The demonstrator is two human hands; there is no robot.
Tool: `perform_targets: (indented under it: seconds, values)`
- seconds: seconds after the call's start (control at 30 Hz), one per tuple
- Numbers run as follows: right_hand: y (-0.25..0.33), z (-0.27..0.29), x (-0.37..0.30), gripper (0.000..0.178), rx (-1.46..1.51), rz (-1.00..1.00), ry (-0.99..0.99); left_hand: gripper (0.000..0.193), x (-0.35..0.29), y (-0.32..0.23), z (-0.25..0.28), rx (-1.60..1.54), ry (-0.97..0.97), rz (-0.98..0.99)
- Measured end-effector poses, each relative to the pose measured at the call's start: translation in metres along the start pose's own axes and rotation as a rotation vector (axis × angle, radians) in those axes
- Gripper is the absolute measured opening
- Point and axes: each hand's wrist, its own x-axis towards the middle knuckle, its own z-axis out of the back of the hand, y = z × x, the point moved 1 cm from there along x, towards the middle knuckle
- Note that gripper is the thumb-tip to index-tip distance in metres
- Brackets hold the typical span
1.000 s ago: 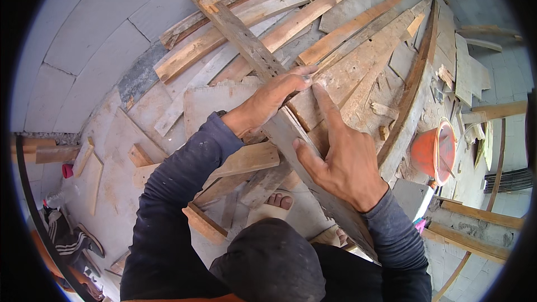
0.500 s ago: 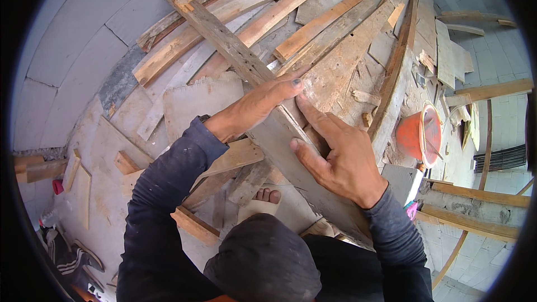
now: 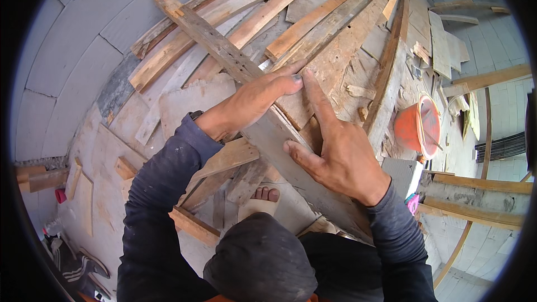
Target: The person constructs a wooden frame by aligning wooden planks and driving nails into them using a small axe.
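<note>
A long, weathered wooden beam (image 3: 221, 53) slants from upper left towards my body, its nearer part showing a grey face. My left hand (image 3: 251, 103) is laid across the beam and grips it, thumb and index finger pointing right; the other fingers are hidden. My right hand (image 3: 347, 159) is on the nearer stretch of the beam, its index finger stretched forward close to the left thumb tip. The right thumb is spread apart and rests at the beam's edge. Its remaining fingers are mostly out of sight. I see no tool in either hand.
Loose planks (image 3: 316, 19) fan out over the dusty floor ahead. An orange bucket (image 3: 408, 128) stands to the right beside a pale block (image 3: 400, 176). Wood offcuts (image 3: 224, 162) surround my bare foot (image 3: 263, 198). Shoes (image 3: 78, 265) lie at lower left by the block wall (image 3: 67, 33).
My right index finger has straightened and slid forward beside the left thumb tip. My left hand keeps its place on the beam. The whole view has shifted slightly.
</note>
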Motion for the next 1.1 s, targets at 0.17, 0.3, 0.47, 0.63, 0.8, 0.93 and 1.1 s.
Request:
perform_targets:
  seconds: [0.17,0.3,0.47,0.63,0.8,0.93,1.1]
  values:
    - [0.002,0.01,-0.004,0.098,0.042,-0.059,0.097,0.083,0.0,0.003,-0.002,0.077,0.052,-0.049]
    - [0.001,0.011,-0.002,0.099,0.011,-0.04,0.11,0.067,-0.003,0.012,-0.003,0.104,0.0,-0.029]
    - [-0.004,0.008,-0.003,0.1,-0.025,-0.002,0.087,0.049,-0.001,0.014,-0.001,0.132,0.049,-0.031]
    - [-0.005,0.01,-0.004,0.105,0.033,-0.024,0.086,0.056,-0.004,0.008,-0.005,0.209,0.022,-0.049]
    - [-0.005,0.015,-0.003,0.103,0.042,-0.021,0.107,0.08,-0.004,-0.002,-0.012,0.153,0.061,-0.064]
    - [-0.01,0.011,-0.004,0.104,0.013,0.002,0.113,0.09,-0.002,0.007,-0.012,0.122,0.11,-0.053]
    - [-0.009,0.011,-0.004,0.106,0.04,0.0,0.108,0.103,-0.005,-0.001,-0.011,0.158,0.115,0.045]
